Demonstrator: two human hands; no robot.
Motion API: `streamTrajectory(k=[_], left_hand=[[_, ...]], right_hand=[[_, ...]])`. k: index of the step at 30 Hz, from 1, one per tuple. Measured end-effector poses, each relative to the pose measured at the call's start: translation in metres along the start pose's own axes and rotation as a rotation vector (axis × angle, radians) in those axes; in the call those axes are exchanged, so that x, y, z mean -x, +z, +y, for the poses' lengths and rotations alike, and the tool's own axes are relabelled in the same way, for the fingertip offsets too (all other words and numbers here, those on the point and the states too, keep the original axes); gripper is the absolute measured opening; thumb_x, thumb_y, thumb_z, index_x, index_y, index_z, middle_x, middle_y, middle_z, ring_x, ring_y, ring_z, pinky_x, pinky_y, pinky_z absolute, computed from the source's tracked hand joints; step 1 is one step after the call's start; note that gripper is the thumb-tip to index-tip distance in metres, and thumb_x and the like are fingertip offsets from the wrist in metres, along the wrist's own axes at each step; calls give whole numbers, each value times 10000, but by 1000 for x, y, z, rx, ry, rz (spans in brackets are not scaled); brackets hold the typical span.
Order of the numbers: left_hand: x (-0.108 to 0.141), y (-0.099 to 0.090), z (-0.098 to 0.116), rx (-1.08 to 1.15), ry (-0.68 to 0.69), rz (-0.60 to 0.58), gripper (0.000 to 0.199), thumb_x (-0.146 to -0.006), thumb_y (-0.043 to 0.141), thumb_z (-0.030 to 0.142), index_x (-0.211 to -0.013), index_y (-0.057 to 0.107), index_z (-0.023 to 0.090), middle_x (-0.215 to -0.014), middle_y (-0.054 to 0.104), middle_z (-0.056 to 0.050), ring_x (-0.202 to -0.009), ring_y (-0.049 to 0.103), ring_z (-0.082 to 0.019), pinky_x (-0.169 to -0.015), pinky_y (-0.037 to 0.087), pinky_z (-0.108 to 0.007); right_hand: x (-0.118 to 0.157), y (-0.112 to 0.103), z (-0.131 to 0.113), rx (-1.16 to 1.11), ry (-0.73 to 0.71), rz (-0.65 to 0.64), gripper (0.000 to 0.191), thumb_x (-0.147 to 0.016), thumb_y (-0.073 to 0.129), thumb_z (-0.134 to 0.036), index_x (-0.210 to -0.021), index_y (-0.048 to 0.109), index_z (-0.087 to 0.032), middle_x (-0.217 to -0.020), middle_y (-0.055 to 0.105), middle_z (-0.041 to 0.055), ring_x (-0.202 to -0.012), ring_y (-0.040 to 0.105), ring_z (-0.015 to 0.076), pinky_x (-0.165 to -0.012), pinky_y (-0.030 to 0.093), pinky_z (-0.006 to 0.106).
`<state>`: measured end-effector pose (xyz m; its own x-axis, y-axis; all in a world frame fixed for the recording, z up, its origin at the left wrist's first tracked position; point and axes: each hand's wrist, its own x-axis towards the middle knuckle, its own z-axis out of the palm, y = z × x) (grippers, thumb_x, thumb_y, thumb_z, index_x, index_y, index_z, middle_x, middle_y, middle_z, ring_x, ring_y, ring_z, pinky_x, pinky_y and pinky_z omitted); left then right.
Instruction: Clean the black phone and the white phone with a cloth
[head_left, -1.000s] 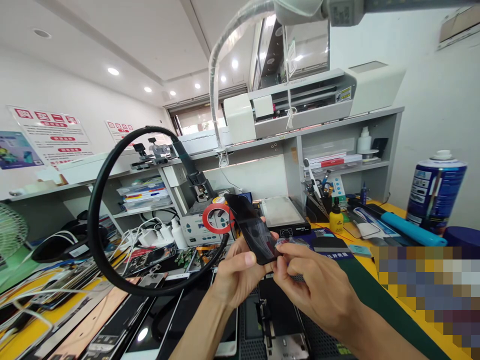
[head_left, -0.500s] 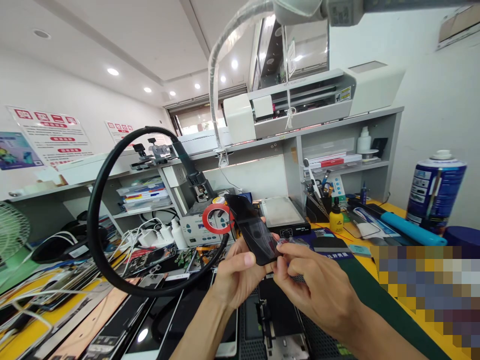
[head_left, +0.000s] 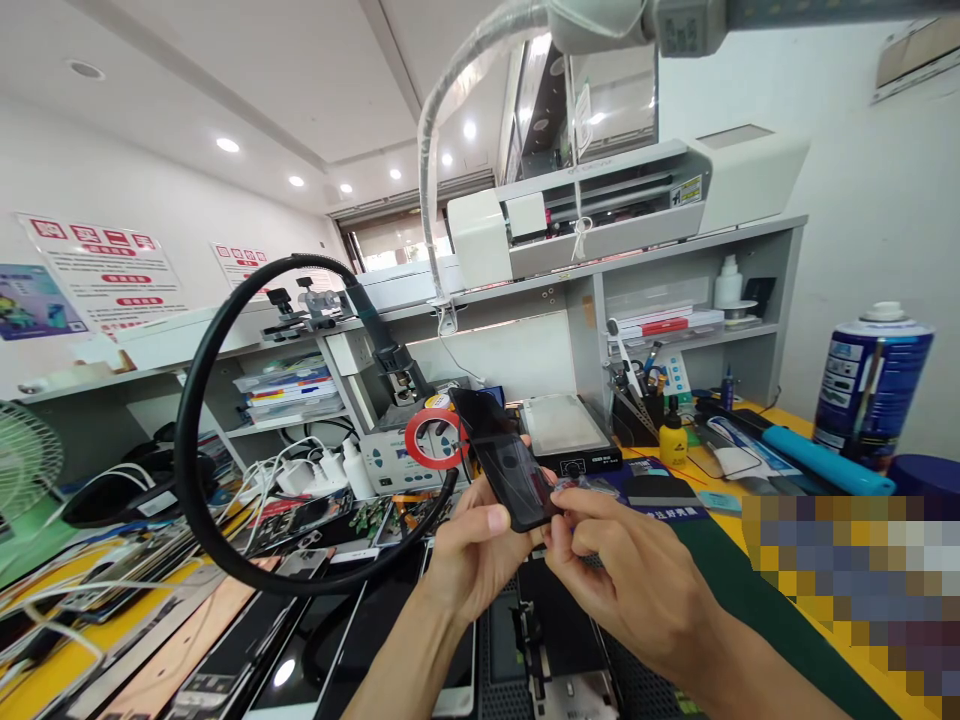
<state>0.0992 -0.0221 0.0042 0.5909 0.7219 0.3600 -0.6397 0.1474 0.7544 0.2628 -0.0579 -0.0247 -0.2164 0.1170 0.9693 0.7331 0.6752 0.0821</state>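
A dark glossy phone (head_left: 514,470) is tilted up in front of me, its black face showing reflections. My left hand (head_left: 484,535) is closed around its lower left side, the thumb on the near edge and the fingers behind. At the phone's lower right edge, my right hand (head_left: 622,550) has thumb and index finger pinched together against it. Whatever lies between those fingertips is hidden. Below the hands, an opened phone-like device (head_left: 562,630) with black and metal parts rests on a dark perforated mat (head_left: 637,680).
A thick black hose (head_left: 187,450) loops at left, with a red tape ring (head_left: 411,440) beyond. Several phones and panels cover the left bench. At right stand a yellow bottle (head_left: 673,440), a blue spray can (head_left: 870,385) and a light-blue tube (head_left: 825,458).
Almost nothing differs. The right fingertips have shifted very slightly at the phone's lower edge, while the left hand keeps its hold.
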Motion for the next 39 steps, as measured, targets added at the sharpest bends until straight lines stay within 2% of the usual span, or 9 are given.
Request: streamTrajectory(k=[7,11,13,16,20,25,31,35,39], left_hand=[[0,0,0,-39,-2,51,649,-681,725,229,-1310,569,195,-1099,666,-93,-899,629,-233,-769,481,-358],[1,-2,0,-103,-1,90,634,-664,731,200,-1280,579,209,-1131,659,-94,-932,630,-252,-798,479,-386],[1,-3,-1,-154,5,112,650,-656,745,190,-1281,570,231,-1145,656,-90,-950,631,-259,-782,483,-377],[1,-5,-2,-258,0,114,626,-646,772,195,-1245,593,232,-1162,652,-94,-953,639,-263,-764,491,-363],[0,-4,-1,-311,-20,103,559,-623,786,199,-1160,631,224,-1161,659,-89,-965,649,-273,-724,498,-333],[0,-3,2,-356,-63,96,677,-630,787,237,-1268,559,231,-1145,682,-122,-1020,654,-310,-771,508,-370],[-1,-7,0,-407,-17,34,717,-643,824,219,-1290,519,270,-1321,584,-102,-1289,514,-352,-1078,380,-508],[-1,-8,-1,-464,-17,-68,574,-718,791,212,-1233,541,247,-1351,545,-117,-1313,485,-351,-1094,365,-538],[-1,-9,-2,-491,-31,-101,685,-750,771,187,-1355,459,260,-1389,504,-137,-1295,494,-339,-1068,396,-542]], right_hand=[[-5,-1,-2,-5,-3,-9,225,-859,616,-20,-853,479,-198,-856,685,77,-855,723,206,-737,598,290],[-12,-7,-5,-123,168,26,224,-807,664,-106,-860,471,-207,-894,670,80,-867,708,216,-674,579,283],[-17,-12,-5,-190,331,-36,227,-798,700,-217,-921,509,-208,-941,669,76,-847,697,211,-649,576,287],[-24,-20,-2,-266,574,-226,333,-786,743,-390,-1015,567,-223,-940,690,47,-782,691,200,-630,585,296],[-29,-25,2,-378,746,-425,502,-719,811,-435,-1135,608,-241,-1030,714,52,-868,707,223,-671,602,306],[-27,-24,5,-529,811,-522,633,-712,835,-403,-1275,577,-273,-1141,697,59,-984,689,233,-751,602,334],[-24,-22,10,-656,879,-504,541,-799,769,-437,-1273,597,-241,-1134,699,87,-1033,674,241,-787,590,350],[-27,-22,10,-658,908,-483,491,-777,787,-350,-1221,630,-215,-1080,718,92,-959,696,239,-748,588,338],[-29,-23,10,-627,950,-515,455,-770,765,-288,-1202,636,-223,-1090,716,82,-904,702,221,-709,584,318]])
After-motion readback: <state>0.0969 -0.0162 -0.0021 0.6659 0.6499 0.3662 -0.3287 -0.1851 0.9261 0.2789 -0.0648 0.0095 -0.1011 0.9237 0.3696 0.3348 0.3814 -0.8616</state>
